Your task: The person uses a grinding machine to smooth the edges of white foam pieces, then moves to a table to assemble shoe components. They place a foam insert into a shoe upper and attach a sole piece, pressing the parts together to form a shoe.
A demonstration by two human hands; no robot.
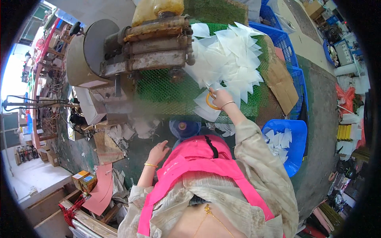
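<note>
My right hand (223,99) is closed round the orange handles of a pair of scissors (210,104), over the near edge of a pile of white pointed sheet pieces (228,59). A loose white piece (207,112) lies just under the scissors. The pile overlaps in fans on a green mesh (166,85). Down by the left side of my pink apron (198,152), my left hand (159,151) hangs with its fingers stretched out and nothing visible in them. Left of the pile stands a machine with stained rollers (158,47).
A yellowish container (156,11) sits on top of the machine. To my right a blue basin (295,154) holds more white pieces, behind it blue crates (298,85) and flattened cardboard (281,81). A blue round stool (184,129) stands before me; scraps litter the floor at left.
</note>
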